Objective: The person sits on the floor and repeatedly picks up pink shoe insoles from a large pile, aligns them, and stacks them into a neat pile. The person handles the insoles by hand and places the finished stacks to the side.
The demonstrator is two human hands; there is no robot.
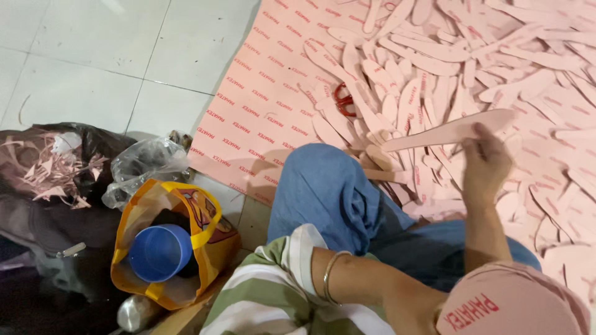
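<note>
Holding a long pink insole-shaped cutout (450,130) above the heap, a seated person worked on the floor, the hand (486,162) closed on the cutout's wide end while its narrow end pointed back toward the red-handled scissors (343,99). Which of the person's hands it was could not be told from the head view; the other forearm, ringed by a thin bangle (330,276), ran toward the lower edge near a stack of pink pieces (512,304), its hand hidden.

Loose cutouts (434,74) lay spread on all sides of the scissors, over a pink printed sheet (261,111) on the tiled floor (93,56). Well left of the scissors stood a yellow bag (214,239) holding a blue cup (159,252), with a crumpled clear bag (144,164) and a dark bag of pink scraps (56,174) beside it.

The scissors looked half buried, so a reach into the heap could meet the blades. Held by one end only, the thin cutout could bend or crease.
</note>
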